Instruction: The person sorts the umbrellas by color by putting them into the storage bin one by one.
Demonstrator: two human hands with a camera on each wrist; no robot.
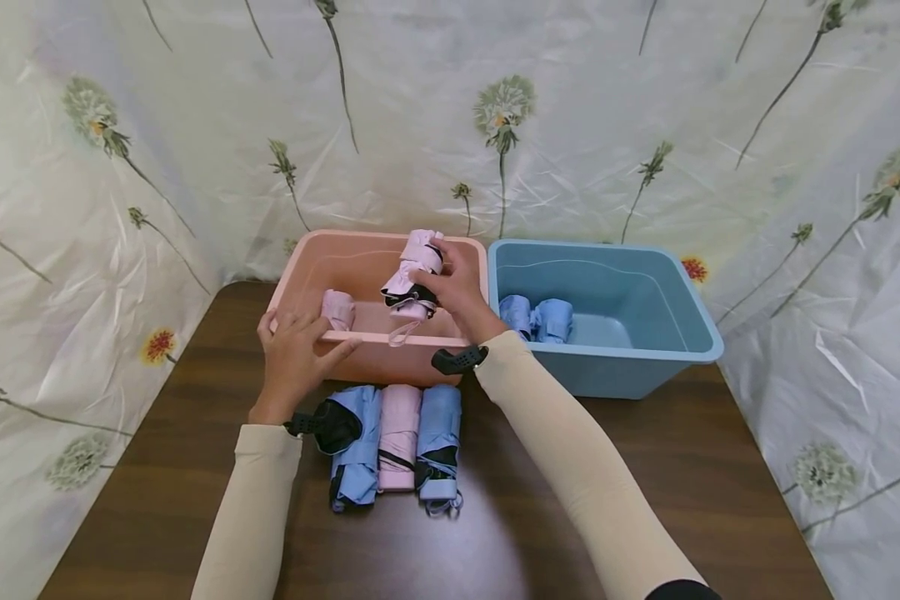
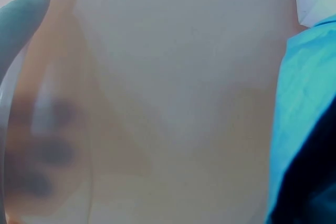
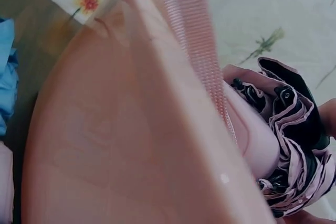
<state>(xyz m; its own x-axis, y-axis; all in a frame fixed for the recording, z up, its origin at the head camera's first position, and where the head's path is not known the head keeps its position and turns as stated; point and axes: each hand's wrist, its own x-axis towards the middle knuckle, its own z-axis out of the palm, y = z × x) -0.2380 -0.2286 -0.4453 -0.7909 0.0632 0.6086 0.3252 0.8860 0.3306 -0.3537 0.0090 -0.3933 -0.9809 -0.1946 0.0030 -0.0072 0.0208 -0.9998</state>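
My right hand (image 1: 461, 287) grips a folded pink umbrella (image 1: 418, 262) with black edging, held tilted over the pink bin (image 1: 375, 358). Its handle and wrist strap (image 3: 194, 35) hang toward the bin's near rim. My left hand (image 1: 292, 358) holds the near left rim of that bin, thumb outside; in the left wrist view its fingers show as dark shadows through the wall. Inside the bin lies another pink umbrella (image 1: 338, 309). On the table in front lie a blue umbrella (image 1: 360, 450), a pink umbrella (image 1: 399, 433) and another blue umbrella (image 1: 438, 433), side by side.
A blue bin (image 1: 622, 362) stands directly right of the pink one, with two blue umbrellas (image 1: 552, 320) in its left part. Both bins stand at the back of the dark wooden table (image 1: 615, 467), against a flower-patterned cloth (image 1: 555, 150) that also runs along the sides.
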